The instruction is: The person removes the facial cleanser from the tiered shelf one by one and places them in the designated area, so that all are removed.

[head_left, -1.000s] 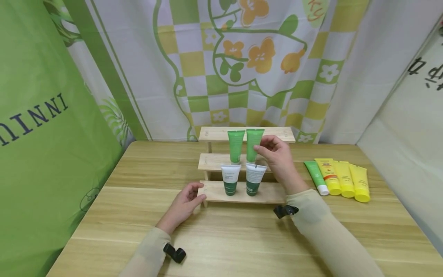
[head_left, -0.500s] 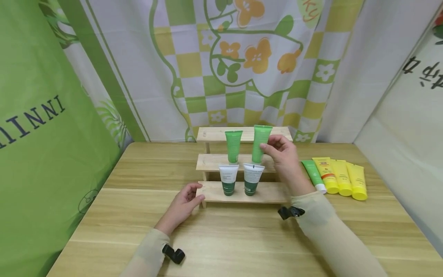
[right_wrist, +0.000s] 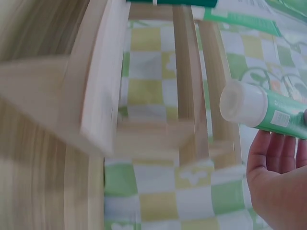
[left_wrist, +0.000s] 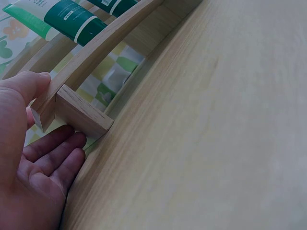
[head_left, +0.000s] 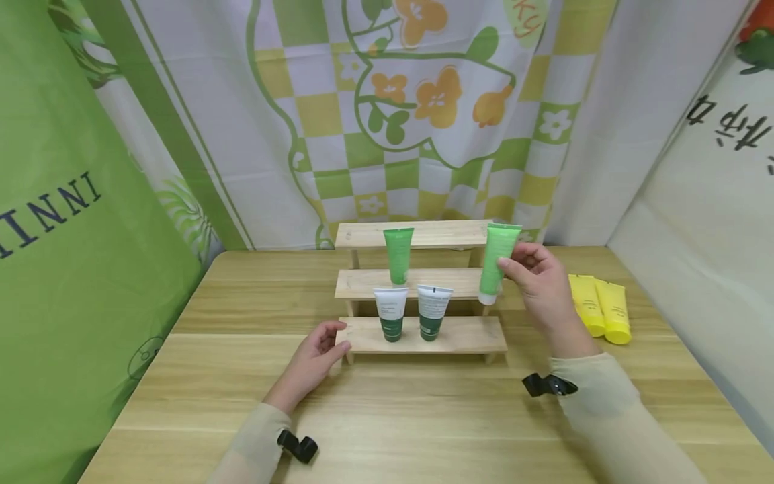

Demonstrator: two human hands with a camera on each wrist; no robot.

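Observation:
My right hand (head_left: pixel 543 289) pinches a green squeeze tube (head_left: pixel 499 252) between thumb and fingers, holding it nearly upright at the right end of the wooden tiered rack (head_left: pixel 420 233). Its white cap (right_wrist: pixel 243 103) points down, off the shelf in the right wrist view. Another green tube (head_left: pixel 398 255) stands on the middle tier. Two white-and-dark-green tubes, one left (head_left: pixel 392 314) and one right (head_left: pixel 433 313), stand on the bottom tier. My left hand (head_left: pixel 311 363) grips the left end of that tier, thumb on its edge; the other fingers (left_wrist: pixel 69 165) hang loosely beneath.
Yellow tubes (head_left: pixel 615 312) lie on the wooden table (head_left: pixel 417 417) right of the rack, partly hidden by my right hand. A patterned curtain (head_left: pixel 417 161) hangs behind the table, with a green cloth (head_left: pixel 91 269) on the left side.
My right hand has lifted the green tube off the middle tier and carried it right, past the other green tube. The left hand stays at the rack's end. The view shifts slightly.

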